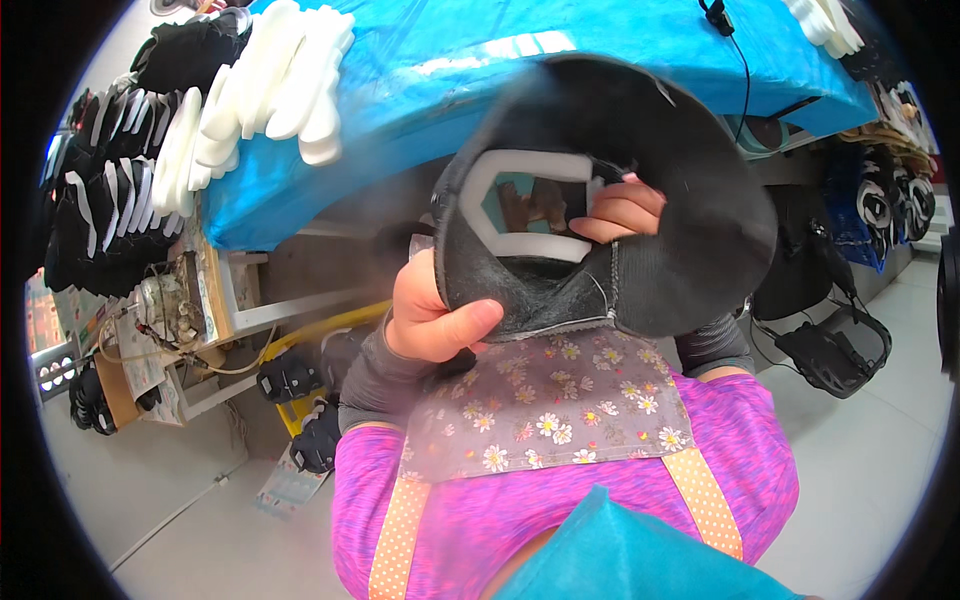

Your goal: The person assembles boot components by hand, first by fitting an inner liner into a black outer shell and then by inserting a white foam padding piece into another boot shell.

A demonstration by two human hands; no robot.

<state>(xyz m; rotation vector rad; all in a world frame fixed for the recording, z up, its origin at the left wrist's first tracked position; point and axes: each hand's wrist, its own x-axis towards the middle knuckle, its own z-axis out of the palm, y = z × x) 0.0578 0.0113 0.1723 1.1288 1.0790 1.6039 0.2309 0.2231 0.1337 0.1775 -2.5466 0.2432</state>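
Observation:
I hold up a wide, funnel-shaped black fabric piece [690, 250] in front of my chest, its broad curved edge facing up and right. A white foam lining [480, 190] frames the opening in it, and a stitched seam runs along its lower part. My left hand [435, 315] grips the lower left edge, thumb on the near face and fingers mostly hidden behind. Inside the piece, my right hand [622, 210] has its fingers curled over beside the foam at the opening's right side; its wrist is hidden behind the fabric.
Ahead stands a table with a blue cover [400, 90]. White foam pieces [280, 80] lie piled on its left, beside stacked black pieces with white strips [120, 200]. A black cord [743, 85] hangs at the right. A blue crate [862, 215] and a black strapped item [835, 345] are further right.

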